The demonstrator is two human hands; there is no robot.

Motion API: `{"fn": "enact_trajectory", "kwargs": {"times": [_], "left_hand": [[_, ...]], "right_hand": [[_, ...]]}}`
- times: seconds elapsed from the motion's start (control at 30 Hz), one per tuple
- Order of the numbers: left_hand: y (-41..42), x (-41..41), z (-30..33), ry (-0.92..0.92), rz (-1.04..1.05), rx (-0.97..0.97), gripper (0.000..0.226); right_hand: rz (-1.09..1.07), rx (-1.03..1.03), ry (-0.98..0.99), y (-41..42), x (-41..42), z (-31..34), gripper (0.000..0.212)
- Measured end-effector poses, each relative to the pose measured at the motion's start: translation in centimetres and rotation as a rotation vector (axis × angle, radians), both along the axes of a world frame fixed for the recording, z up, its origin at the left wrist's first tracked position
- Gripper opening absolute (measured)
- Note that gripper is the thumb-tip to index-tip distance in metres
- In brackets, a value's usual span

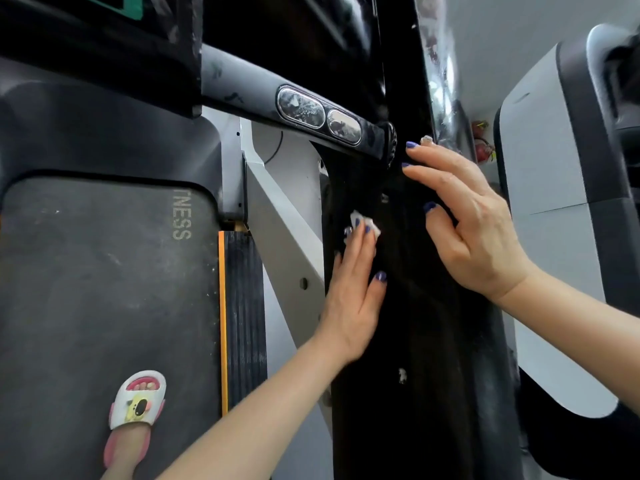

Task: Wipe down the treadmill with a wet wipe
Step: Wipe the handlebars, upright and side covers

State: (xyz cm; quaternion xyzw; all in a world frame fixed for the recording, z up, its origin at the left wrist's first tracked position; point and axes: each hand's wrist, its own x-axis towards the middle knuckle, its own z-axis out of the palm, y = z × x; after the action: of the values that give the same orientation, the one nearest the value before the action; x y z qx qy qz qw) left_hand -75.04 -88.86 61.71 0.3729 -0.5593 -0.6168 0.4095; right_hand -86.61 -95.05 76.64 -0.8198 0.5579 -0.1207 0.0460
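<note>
The treadmill's black upright post (426, 341) runs down the middle right of the head view. My left hand (353, 292) lies flat against its left side, fingers straight, pressing a small white wet wipe (363, 224) under the fingertips. My right hand (474, 223) rests on the post higher up, fingers spread and straight, holding nothing. A grey handlebar (242, 84) with two shiny oval sensor plates (318, 114) meets the post just above my right fingertips.
The dark running belt (104, 289) fills the lower left, with my foot in a white and pink slipper (136, 403) on it. A ribbed black side rail (244, 313) with an orange edge borders it. Another grey and white machine (561, 202) stands at right.
</note>
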Motion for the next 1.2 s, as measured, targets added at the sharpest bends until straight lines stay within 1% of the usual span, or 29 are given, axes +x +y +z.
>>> {"fn": "enact_trajectory", "kwargs": {"times": [0.07,0.13,0.33,0.4,0.5,0.57,0.7,0.77,0.93,1.0,1.1,1.2], "left_hand": [[-2.8,-0.4,0.8,-0.031,0.018,-0.029,0.065],[-3.3,-0.8,1.5,-0.025,0.04,-0.043,0.065],[3.9,0.6,2.2,-0.016,-0.062,-0.039,0.064],[2.7,0.6,2.4,-0.037,-0.07,-0.052,0.064],[-1.5,0.0,3.3,-0.075,-0.04,-0.097,0.064],[-2.2,-0.5,3.7,-0.069,-0.016,-0.093,0.065],[2.2,0.2,4.1,-0.051,-0.061,-0.09,0.063],[3.1,0.6,3.8,-0.06,-0.085,-0.092,0.062],[-2.9,0.1,5.1,-0.103,-0.077,-0.145,0.059],[-4.1,-0.1,5.7,-0.124,-0.064,-0.153,0.06],[-2.5,0.1,6.0,-0.137,-0.071,-0.14,0.061],[0.3,0.5,5.8,-0.139,-0.09,-0.136,0.06]], "right_hand": [[-0.015,-0.007,0.012,0.0,0.0,0.0,0.049],[-0.033,-0.017,0.017,0.0,0.0,0.0,0.049],[-0.063,-0.01,0.003,0.0,0.1,0.2,0.048],[-0.072,-0.008,-0.009,0.0,0.1,0.2,0.047],[-0.086,-0.016,-0.016,0.0,0.1,0.2,0.048],[-0.107,-0.026,-0.021,0.0,0.1,0.2,0.049],[-0.163,-0.047,-0.029,0.2,0.1,0.2,0.05],[-0.175,-0.056,-0.037,0.2,0.1,0.1,0.05],[-0.215,-0.135,-0.037,0.1,-0.2,-0.1,0.049],[-0.236,-0.157,-0.04,0.1,-0.1,-0.2,0.049],[-0.271,-0.183,-0.054,0.5,-0.1,-0.2,0.048],[-0.336,-0.2,-0.124,2.2,-0.1,-0.3,0.047]]}}
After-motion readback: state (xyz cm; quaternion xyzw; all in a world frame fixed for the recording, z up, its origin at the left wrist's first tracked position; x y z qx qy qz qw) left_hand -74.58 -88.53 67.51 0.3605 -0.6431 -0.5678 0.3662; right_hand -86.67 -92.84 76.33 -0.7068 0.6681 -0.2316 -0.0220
